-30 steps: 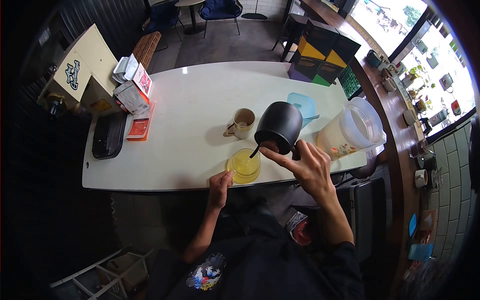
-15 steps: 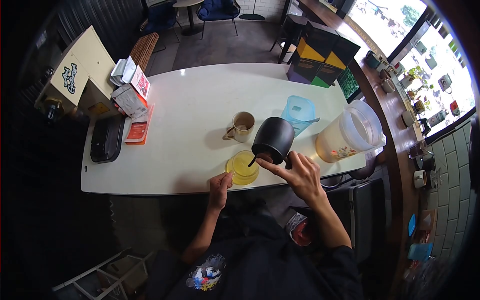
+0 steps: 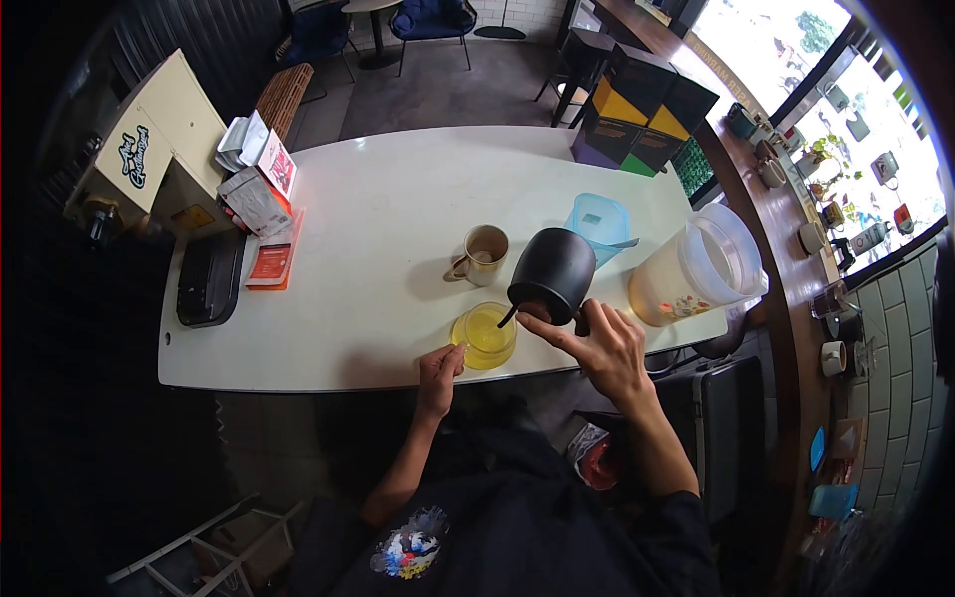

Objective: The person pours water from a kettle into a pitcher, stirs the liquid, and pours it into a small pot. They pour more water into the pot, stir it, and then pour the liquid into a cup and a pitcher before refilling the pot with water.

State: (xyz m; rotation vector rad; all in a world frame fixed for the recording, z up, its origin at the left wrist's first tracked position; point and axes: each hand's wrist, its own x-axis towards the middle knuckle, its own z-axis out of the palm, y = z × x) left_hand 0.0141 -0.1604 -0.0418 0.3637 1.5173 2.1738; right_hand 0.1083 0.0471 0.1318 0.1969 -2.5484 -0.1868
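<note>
A black gooseneck kettle (image 3: 555, 271) is tilted in my right hand (image 3: 604, 348), which closes round its handle with the index finger stretched along the near side. Its thin spout points down over a clear, yellow-tinted glass cup (image 3: 489, 338) near the table's front edge. My left hand (image 3: 439, 376) is closed at the left side of this cup, apparently pinching its handle. Yellowish liquid seems to be in the cup; I cannot make out a stream from the spout. Just behind stands a beige mug (image 3: 485, 251), upright, its handle to the left.
A light-blue plastic container (image 3: 599, 221) and a big translucent pitcher (image 3: 686, 269) stand to the right. At the left are a cream grinder-like machine (image 3: 164, 139) and several packets (image 3: 261, 199). A dark patterned box (image 3: 637, 114) sits at the far right corner of the white table (image 3: 348, 219).
The kettle and my right hand have shifted slightly to the right, with the spout still over the cup. My left hand has stayed at the cup.
</note>
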